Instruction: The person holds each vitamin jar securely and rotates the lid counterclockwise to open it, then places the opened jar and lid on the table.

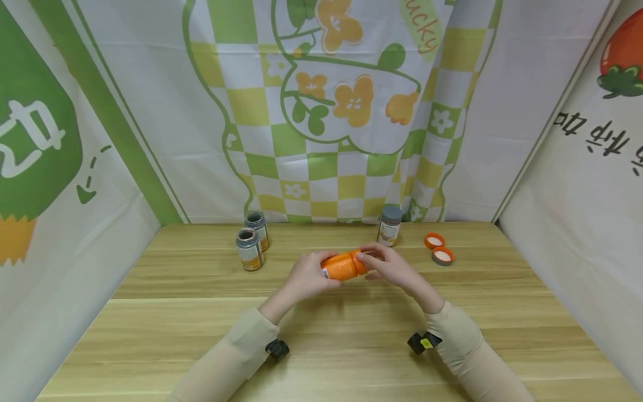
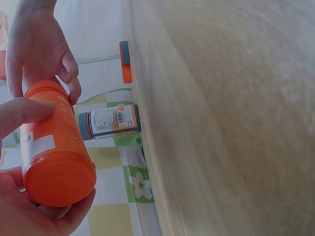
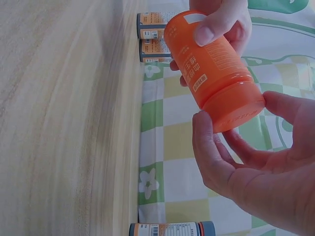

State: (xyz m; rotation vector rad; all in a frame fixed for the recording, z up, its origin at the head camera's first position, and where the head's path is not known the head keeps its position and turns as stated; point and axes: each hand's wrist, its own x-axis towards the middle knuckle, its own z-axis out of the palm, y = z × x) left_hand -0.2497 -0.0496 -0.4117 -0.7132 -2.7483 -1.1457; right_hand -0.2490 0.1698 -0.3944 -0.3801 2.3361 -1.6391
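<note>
An orange bottle (image 1: 339, 268) is held tilted on its side above the table, its cap end toward the right. My left hand (image 1: 307, 275) grips the bottle's body around its base end, with the thumb along its side. At the other end, the fingertips and thumb of my right hand (image 1: 397, 271) pinch the orange cap (image 3: 235, 107). The cap sits on the bottle in the right wrist view. White print and a small white label show on the bottle in the wrist views.
Two uncapped grey jars (image 1: 249, 251) stand at the back left of the wooden table (image 1: 321, 357). A grey-capped jar (image 1: 389, 226) stands behind my right hand. Two orange-rimmed lids (image 1: 442, 256) lie to its right. A patterned curtain (image 1: 326, 167) hangs behind the table.
</note>
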